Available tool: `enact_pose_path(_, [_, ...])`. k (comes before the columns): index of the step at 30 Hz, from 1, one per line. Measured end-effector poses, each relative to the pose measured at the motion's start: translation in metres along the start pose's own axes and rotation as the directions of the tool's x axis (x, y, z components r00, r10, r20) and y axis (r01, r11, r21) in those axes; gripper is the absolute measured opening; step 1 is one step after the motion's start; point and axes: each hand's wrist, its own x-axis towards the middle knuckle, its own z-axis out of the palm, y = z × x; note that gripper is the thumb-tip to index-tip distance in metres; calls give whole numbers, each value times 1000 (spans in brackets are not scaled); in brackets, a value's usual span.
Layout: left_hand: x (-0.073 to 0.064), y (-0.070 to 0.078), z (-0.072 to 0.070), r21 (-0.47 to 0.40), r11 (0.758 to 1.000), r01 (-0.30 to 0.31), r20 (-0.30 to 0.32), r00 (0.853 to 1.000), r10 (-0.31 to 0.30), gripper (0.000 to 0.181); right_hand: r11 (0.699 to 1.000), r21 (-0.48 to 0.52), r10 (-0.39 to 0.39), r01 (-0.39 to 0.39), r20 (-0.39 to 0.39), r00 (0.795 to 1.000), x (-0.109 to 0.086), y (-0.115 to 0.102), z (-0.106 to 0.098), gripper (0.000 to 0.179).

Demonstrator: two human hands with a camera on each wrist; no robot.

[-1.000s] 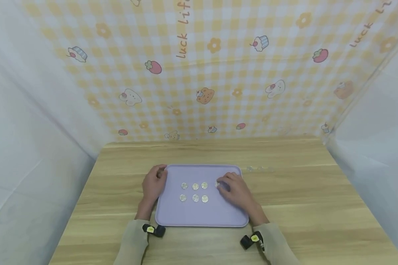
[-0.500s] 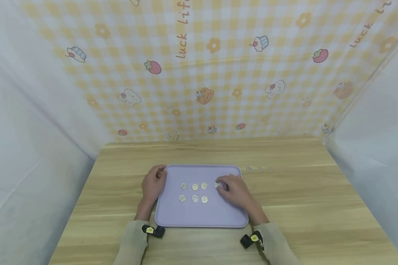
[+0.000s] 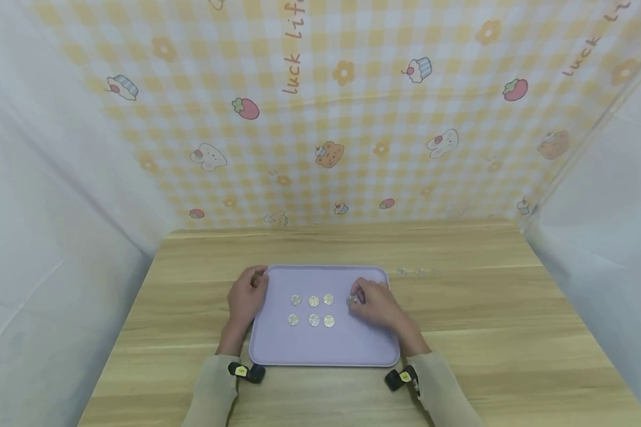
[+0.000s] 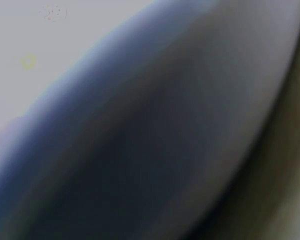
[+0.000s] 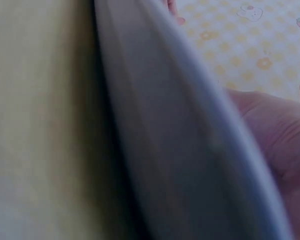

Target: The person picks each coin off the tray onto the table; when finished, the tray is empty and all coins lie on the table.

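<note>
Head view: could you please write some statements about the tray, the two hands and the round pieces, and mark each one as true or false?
1. The purple tray lies on the wooden table. True.
2. Six round pieces lie in two rows of three, untouched by the hands. True.
3. The left hand is out over the middle of the tray. False: it is at the tray's left edge.
4. The right hand has a round piece at its fingertips. True.
5. The three clear pieces lie in a row inside the tray. False: they lie on the table, to the right of the tray's far corner.
</note>
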Motion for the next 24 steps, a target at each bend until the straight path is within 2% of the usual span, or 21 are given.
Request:
enact_pose_path(11, [0, 0, 1, -3, 1000, 6, 7, 1000, -6, 24, 997, -7, -78, 78, -104, 992, -6, 6, 6, 18])
enact_pose_path(15, [0, -1, 1, -2, 1000, -3, 4, 1000, 3, 23, 996, -13, -89, 88, -104, 991, -7, 6, 6, 16])
enact_pose_path(24, [0, -1, 1, 10, 1000, -2, 0, 1000, 2, 23, 991, -35, -129, 127, -72, 989, -8, 7, 6, 24])
